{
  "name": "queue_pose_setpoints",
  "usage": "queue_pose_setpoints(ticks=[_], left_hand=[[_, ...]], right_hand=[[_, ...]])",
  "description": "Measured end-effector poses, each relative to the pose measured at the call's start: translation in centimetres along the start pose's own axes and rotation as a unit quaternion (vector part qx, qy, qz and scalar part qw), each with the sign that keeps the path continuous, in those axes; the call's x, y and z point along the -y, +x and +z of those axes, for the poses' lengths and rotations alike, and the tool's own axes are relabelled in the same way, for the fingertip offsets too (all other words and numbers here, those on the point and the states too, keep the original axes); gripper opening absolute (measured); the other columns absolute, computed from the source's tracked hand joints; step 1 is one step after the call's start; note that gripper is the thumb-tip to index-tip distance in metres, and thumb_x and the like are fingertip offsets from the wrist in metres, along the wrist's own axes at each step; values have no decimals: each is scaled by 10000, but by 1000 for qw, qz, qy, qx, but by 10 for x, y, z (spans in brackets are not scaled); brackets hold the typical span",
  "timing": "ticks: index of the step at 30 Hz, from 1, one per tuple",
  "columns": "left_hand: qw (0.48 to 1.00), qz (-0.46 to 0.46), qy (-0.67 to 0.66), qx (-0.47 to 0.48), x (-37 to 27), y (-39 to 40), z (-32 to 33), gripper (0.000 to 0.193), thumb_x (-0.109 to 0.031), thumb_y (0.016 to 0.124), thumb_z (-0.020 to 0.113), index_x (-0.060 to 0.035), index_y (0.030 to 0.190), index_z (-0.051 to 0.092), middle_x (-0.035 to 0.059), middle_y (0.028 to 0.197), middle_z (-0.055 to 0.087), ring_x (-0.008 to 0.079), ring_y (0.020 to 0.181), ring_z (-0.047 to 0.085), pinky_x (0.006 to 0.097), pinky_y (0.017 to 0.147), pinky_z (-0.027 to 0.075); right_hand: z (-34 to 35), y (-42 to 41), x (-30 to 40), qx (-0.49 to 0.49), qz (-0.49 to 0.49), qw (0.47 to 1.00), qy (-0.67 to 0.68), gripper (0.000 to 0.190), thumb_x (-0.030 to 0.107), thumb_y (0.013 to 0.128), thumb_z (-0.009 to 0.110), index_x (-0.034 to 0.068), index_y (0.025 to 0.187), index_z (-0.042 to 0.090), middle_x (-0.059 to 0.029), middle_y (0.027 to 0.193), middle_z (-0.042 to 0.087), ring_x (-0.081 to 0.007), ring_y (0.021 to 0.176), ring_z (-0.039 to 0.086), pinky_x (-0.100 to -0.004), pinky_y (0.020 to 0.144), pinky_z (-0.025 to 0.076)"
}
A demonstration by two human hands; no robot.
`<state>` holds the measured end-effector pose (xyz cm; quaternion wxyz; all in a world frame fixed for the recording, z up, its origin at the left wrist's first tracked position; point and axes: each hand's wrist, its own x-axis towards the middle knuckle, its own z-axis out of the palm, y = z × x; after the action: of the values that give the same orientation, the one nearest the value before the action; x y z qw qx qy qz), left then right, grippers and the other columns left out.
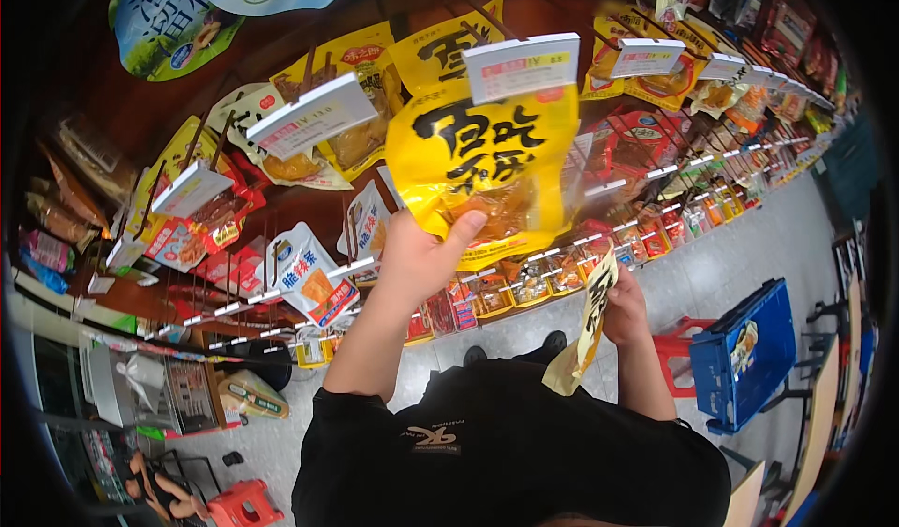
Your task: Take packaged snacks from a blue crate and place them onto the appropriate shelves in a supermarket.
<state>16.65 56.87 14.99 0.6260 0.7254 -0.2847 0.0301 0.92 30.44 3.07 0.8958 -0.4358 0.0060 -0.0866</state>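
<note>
My left hand (pixel 435 246) grips the lower edge of a yellow plastic snack pouch (pixel 484 141), thumb on its clear window, where brown food shows. The pouch is up at the rack, just under a white price tag holder (pixel 523 67); whether it hangs on the hook cannot be told. Lower on the right, my right hand (pixel 625 306) pinches a cream snack pouch (pixel 592 316), turned nearly edge-on beside my body. Behind the yellow pouch is another yellow pouch (pixel 442 49). To its left hang a yellow-brown pouch (pixel 362 106) and a cream pouch (pixel 288 158).
Metal hooks with price tags jut from the brown rack (pixel 274 207). Snack bins (pixel 534 285) line its foot. On the right, a blue crate (pixel 748 355) rests by a red stool (pixel 678 351). At lower left, a person (pixel 161 488) sits near another red stool (pixel 246 506).
</note>
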Motion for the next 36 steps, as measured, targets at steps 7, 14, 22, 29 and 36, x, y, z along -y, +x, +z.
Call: queue_pose_setpoints(ticks=[7, 14, 22, 29, 36], left_hand=[[993, 72, 65, 72, -15, 15, -8, 267, -264, 852, 667, -47, 1006, 654, 142, 870, 686, 327, 798, 671, 382, 665, 524], [989, 130, -17, 64, -7, 29, -6, 356, -332, 873, 625, 2, 994, 637, 172, 839, 680, 371, 778, 654, 437, 669, 510], [994, 93, -19, 61, 5, 38, -15, 457, -404, 860, 617, 29, 1008, 598, 187, 769, 672, 370, 731, 658, 452, 669, 511], [994, 57, -10, 91, -1, 38, -16, 357, -298, 846, 668, -16, 1057, 613, 167, 890, 680, 348, 814, 655, 410, 700, 506], [993, 64, 6, 101, -3, 37, -19, 367, -314, 832, 678, -15, 1032, 604, 163, 822, 674, 345, 737, 655, 410, 655, 508]], right_hand=[[25, -29, -14, -96, 34, 995, 0, 480, 162, 810, 666, 25, 1226, 470, -107, 1111, 617, -217, 973, 630, -353, 835, 523], [38, -25, -18, -135, 49, 988, -61, 442, 195, 813, 645, 56, 1193, 469, -69, 950, 602, -187, 800, 615, -340, 681, 524], [73, -12, -33, -140, 63, 985, -82, 349, 185, 841, 602, 88, 1151, 474, -65, 836, 621, -199, 661, 630, -348, 545, 529], [83, -10, -40, -134, 72, 984, -96, 332, 188, 844, 599, 79, 1135, 481, -75, 807, 624, -206, 630, 633, -339, 534, 525], [79, -14, -44, -84, 86, 992, -38, 366, 87, 823, 559, 30, 1178, 494, -83, 1094, 620, -186, 974, 616, -325, 846, 502]])
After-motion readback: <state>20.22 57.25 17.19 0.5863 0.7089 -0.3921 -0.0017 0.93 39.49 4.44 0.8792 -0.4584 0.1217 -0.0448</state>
